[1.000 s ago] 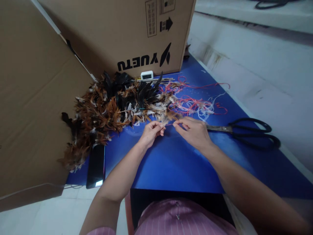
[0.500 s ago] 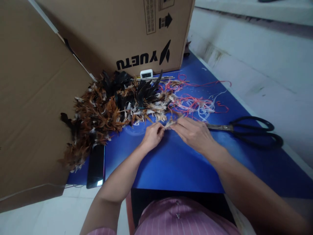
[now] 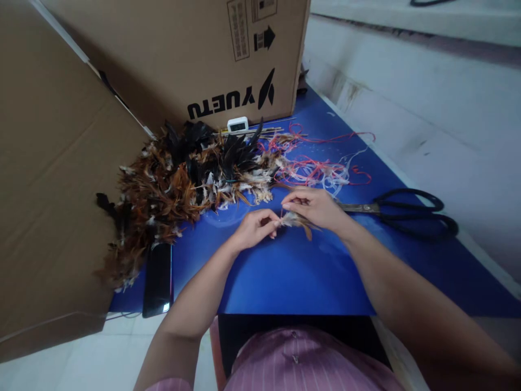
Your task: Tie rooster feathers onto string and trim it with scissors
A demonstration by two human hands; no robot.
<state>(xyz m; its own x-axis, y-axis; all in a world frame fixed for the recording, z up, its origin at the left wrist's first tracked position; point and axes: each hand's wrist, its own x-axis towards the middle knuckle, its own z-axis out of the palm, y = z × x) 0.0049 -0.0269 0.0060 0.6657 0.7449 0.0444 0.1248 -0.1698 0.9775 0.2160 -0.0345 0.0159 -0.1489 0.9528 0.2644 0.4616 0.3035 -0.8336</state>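
My left hand (image 3: 254, 229) is closed in a pinch on the base of a small bunch of brown and white feathers (image 3: 296, 220), whose tips point right. Above the bunch, my right hand (image 3: 315, 207) pinches a thin red string (image 3: 281, 213) that runs down to the feather base. The feathers lie under the right palm, over the blue table (image 3: 285, 282). Just beyond both hands spreads a large heap of brown, black and white feathers (image 3: 179, 184). A tangle of red and white strings (image 3: 313, 171) is behind the right hand.
Black-handled scissors (image 3: 368, 208) lie right of my right hand. A phone (image 3: 158, 279) rests at the left table edge. Cardboard boxes (image 3: 163, 60) wall off the back and left. A small white digital display (image 3: 237, 125) and thin sticks (image 3: 272, 130) sit by the back box.
My right hand has shifted off the feathers and now pulls a red string upward. The feather bunch shows more clearly, its tips turned to the right. The view has shifted slightly.
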